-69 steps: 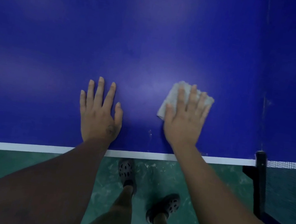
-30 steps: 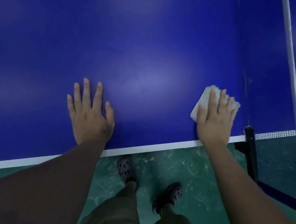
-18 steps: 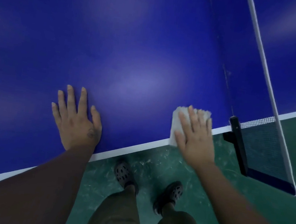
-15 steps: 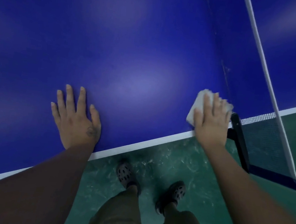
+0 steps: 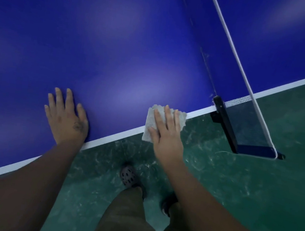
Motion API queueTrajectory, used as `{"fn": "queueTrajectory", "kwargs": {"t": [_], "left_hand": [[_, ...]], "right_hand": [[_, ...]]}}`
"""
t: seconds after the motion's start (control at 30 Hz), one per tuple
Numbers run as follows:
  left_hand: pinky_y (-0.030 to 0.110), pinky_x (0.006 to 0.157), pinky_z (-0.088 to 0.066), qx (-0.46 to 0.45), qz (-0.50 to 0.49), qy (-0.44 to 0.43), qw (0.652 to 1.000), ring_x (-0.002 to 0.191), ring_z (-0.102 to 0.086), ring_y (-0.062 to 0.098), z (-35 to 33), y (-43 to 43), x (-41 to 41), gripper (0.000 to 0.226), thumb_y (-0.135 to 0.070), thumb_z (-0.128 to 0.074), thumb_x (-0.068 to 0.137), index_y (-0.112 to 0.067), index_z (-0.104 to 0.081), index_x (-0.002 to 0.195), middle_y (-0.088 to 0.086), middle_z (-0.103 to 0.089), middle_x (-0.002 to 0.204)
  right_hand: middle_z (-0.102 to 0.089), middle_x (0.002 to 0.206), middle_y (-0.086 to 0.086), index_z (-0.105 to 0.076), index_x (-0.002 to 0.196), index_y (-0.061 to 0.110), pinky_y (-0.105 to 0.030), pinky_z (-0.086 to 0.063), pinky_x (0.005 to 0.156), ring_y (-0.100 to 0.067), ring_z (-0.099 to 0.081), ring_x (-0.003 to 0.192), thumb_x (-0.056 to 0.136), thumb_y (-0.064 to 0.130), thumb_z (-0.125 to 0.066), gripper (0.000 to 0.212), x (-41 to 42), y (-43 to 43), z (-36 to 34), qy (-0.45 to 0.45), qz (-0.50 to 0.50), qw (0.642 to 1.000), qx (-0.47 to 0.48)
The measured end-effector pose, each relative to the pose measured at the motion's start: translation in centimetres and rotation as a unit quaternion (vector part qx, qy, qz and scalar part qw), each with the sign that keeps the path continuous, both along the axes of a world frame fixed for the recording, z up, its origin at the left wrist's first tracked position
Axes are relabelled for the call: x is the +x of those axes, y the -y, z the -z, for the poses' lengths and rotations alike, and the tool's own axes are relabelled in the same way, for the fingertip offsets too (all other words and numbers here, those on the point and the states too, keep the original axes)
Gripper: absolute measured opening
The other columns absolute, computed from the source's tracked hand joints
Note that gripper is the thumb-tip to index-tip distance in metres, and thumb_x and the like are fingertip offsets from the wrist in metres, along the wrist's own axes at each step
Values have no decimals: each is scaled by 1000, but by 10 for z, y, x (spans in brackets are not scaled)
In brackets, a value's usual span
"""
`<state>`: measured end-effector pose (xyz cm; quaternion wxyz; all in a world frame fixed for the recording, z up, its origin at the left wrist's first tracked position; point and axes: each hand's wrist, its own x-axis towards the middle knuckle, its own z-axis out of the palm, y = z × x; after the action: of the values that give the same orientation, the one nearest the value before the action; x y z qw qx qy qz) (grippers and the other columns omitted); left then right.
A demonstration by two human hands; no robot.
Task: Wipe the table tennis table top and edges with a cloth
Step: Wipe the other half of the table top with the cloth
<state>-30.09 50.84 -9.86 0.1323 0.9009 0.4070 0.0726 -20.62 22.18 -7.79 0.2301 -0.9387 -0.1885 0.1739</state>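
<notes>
At the bottom of the frame, a person's legs in olive trousers [image 5: 126, 218] are standing on a scuffed green floor [image 5: 235, 184]. A dark perforated clog [image 5: 128, 176] is showing just above the knee, and a second shoe [image 5: 168, 204] is peeking out to its right. Both bare forearms are reaching up from the lower corners.

The left hand [image 5: 66, 117] is lying flat on the blue table top [image 5: 119, 33] at centre left. Its fingers are straight and slightly spread, gripping nothing, and its wrist is crossing the white edge line [image 5: 114, 135]. A small dark mark is showing on the back of this hand near the thumb, too blurred to read.

The right hand [image 5: 166, 134], well apart from the left, is pressing down with straight fingers on a pale grey cloth [image 5: 149, 122] just right of centre. The cloth is sitting over the table's near edge, partly on the blue surface and the white line and partly hanging past them above the floor.

Further up and to the right, a black net post [image 5: 224, 123] is clamping onto the table edge, near the cloth but not touching it. The dark net [image 5: 249, 126] is stretching from it, and its white top band [image 5: 233, 42] is running diagonally toward the upper middle of the frame
</notes>
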Motion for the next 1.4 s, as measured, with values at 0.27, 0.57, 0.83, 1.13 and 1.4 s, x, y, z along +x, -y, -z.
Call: {"fn": "queueTrajectory", "kwargs": {"t": [0.27,0.57,0.83,1.13,1.4], "left_hand": [[68,127,-23,-67,21,-27,997,161,-24,47,-10,85,-43,66,-36,-45,105,-3,-43,162,22,-31,173],[60,130,-26,-104,65,-57,991,166,-13,38,-17,138,-84,75,-25,-72,102,-7,-38,166,16,-24,177],[52,133,-24,-187,6,-35,982,168,-8,24,-34,156,-82,69,-25,-71,104,-8,-42,164,6,-19,179],[51,134,-23,-191,33,-75,978,168,-6,25,-41,170,-71,69,-31,-69,105,-13,-41,166,6,-16,180],[52,126,-39,-237,39,-91,966,165,-23,26,-51,166,-85,73,-36,-67,106,-19,-35,169,-10,-7,181]], "right_hand": [[4,179,12,-7,170,41,-47,-61,91,-21,2,166,94,82,-30,89,82,42,-15,65,-235,953,-178],[15,179,6,11,169,36,-43,-53,102,-25,7,166,94,72,-9,86,112,69,-24,96,-283,916,-267],[-21,176,-14,-22,168,13,-49,-26,129,-34,-26,160,108,55,-31,73,105,81,-25,129,-171,954,-210],[18,175,-21,9,168,39,-55,-3,134,-42,18,162,102,71,3,73,119,73,-9,79,-93,967,-225],[16,178,11,-10,168,45,-37,-61,86,-18,17,164,112,29,-53,73,63,85,-12,21,32,992,-116]]}}
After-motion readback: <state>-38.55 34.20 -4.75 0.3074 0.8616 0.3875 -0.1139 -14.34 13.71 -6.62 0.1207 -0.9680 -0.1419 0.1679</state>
